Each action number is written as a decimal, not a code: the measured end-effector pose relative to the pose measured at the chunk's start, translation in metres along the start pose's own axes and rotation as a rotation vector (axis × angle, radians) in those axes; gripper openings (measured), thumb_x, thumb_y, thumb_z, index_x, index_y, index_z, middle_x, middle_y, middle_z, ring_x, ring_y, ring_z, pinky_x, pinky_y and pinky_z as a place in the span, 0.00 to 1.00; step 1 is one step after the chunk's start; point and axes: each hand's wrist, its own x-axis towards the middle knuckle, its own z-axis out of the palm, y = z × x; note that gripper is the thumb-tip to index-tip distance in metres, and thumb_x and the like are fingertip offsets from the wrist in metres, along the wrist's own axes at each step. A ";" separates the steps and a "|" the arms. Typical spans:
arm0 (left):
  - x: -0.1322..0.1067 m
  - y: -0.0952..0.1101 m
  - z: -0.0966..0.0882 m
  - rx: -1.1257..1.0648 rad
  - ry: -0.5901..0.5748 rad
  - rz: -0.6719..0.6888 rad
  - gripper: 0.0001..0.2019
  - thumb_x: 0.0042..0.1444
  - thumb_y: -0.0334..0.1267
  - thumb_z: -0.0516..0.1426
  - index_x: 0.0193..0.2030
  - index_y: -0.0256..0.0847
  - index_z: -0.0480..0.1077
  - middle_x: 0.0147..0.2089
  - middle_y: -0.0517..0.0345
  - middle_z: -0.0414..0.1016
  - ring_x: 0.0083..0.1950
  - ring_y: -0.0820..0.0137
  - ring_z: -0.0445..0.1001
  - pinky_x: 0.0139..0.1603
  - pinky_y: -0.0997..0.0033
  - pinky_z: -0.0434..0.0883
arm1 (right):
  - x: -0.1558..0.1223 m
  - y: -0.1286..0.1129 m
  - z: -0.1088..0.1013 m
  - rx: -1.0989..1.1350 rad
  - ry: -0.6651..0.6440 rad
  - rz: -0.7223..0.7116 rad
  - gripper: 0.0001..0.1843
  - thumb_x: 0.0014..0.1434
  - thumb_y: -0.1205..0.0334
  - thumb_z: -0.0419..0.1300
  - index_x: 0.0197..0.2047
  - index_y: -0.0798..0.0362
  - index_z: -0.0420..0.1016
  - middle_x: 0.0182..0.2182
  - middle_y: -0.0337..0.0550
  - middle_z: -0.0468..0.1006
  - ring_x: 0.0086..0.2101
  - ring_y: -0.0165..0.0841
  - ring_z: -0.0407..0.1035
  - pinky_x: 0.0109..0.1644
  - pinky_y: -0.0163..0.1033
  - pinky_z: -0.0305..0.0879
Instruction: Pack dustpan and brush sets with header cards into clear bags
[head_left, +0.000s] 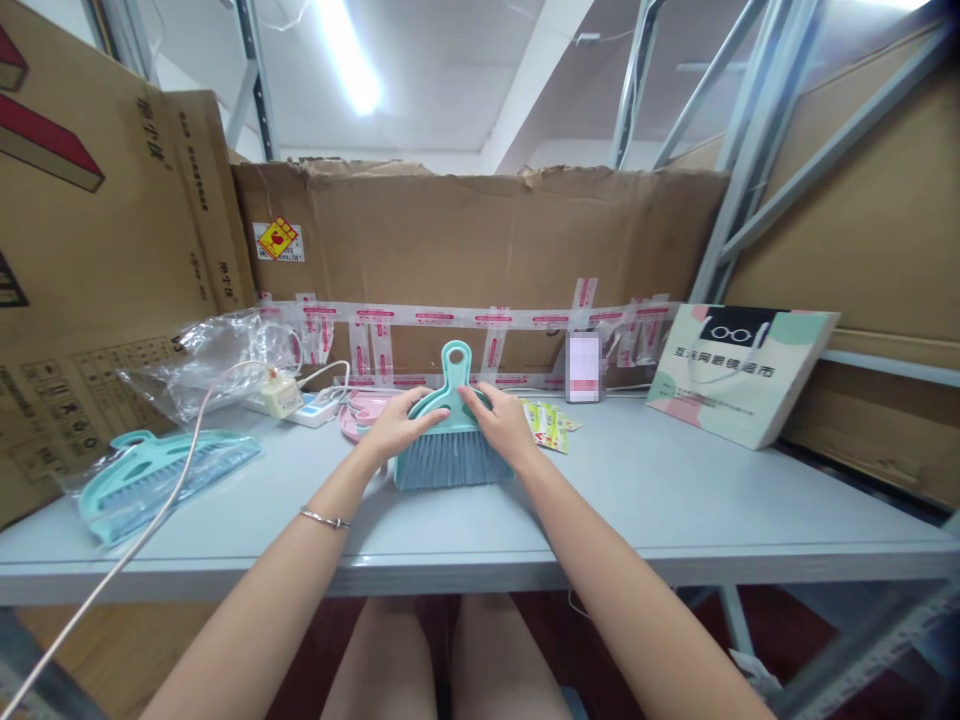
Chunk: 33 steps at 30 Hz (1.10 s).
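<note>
A small teal hand brush point(452, 440) with grey-blue bristles stands in the middle of the grey table point(660, 500), handle pointing away from me. My left hand point(401, 420) grips its left shoulder, fingers curled over the top. My right hand point(501, 420) clasps the right shoulder the same way. A pink plastic piece point(358, 410) lies just behind my left hand. A bracelet sits on my left wrist.
A second teal brush set in a clear bag point(154, 480) lies at the left. A white power strip point(307, 405), crumpled plastic bag point(217, 360), small sachets point(547, 422), a paper bag point(739, 370) and cardboard walls point(480, 240) surround the table.
</note>
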 end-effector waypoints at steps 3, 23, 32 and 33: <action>0.000 0.004 -0.001 0.034 -0.009 0.006 0.17 0.51 0.51 0.55 0.38 0.39 0.70 0.36 0.57 0.74 0.39 0.65 0.71 0.40 0.70 0.65 | -0.001 -0.002 0.002 -0.042 0.022 0.006 0.24 0.59 0.41 0.46 0.26 0.49 0.69 0.22 0.39 0.73 0.25 0.33 0.67 0.32 0.34 0.55; 0.000 0.003 -0.002 0.166 0.095 0.039 0.13 0.52 0.49 0.55 0.30 0.40 0.64 0.29 0.62 0.67 0.33 0.70 0.66 0.35 0.73 0.61 | -0.001 0.001 0.004 0.128 -0.045 -0.005 0.22 0.56 0.41 0.52 0.37 0.50 0.74 0.33 0.40 0.79 0.36 0.36 0.71 0.40 0.37 0.61; 0.002 -0.001 -0.001 0.216 0.114 0.066 0.16 0.54 0.51 0.53 0.29 0.39 0.65 0.28 0.62 0.68 0.33 0.70 0.66 0.34 0.74 0.62 | -0.001 0.002 0.006 0.142 -0.039 0.007 0.20 0.55 0.44 0.54 0.39 0.51 0.73 0.36 0.42 0.79 0.38 0.38 0.72 0.43 0.41 0.62; 0.002 -0.002 -0.001 0.219 0.118 0.068 0.16 0.54 0.51 0.53 0.29 0.39 0.66 0.28 0.62 0.68 0.33 0.70 0.66 0.34 0.74 0.62 | -0.002 0.002 0.005 0.151 -0.043 0.008 0.20 0.55 0.44 0.55 0.39 0.51 0.73 0.36 0.42 0.79 0.38 0.38 0.72 0.43 0.40 0.63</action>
